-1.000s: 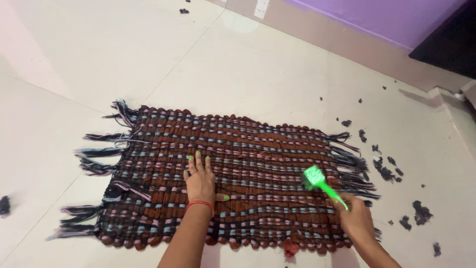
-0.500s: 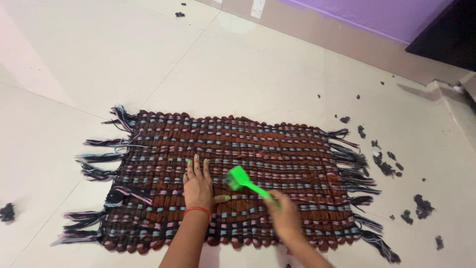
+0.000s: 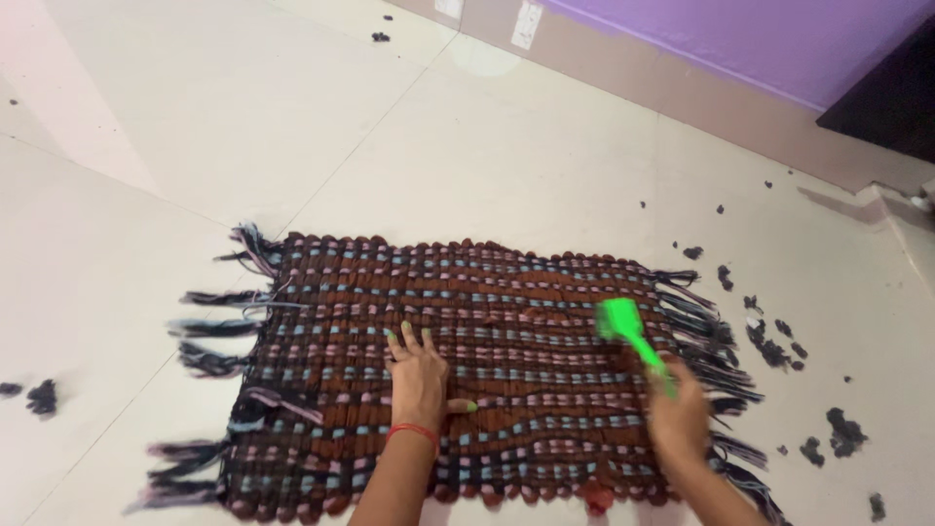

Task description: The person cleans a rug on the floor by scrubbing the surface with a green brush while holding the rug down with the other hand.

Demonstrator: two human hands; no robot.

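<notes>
A room in a home — floor level

Pale glossy floor tiles point(image 3: 545, 166) meet a beige skirting point(image 3: 682, 93) under a purple wall point(image 3: 779, 39), with two wall sockets point(image 3: 526, 24) low down — and a woven, fringed rag mat point(image 3: 487, 321) lies flat amid dark lint clumps point(image 3: 842, 433).

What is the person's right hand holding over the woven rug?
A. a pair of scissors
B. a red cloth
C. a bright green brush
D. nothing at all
C. The right hand grips the handle of a bright green brush whose head lies over the woven rug, while the left hand lies flat on the rug.
</notes>
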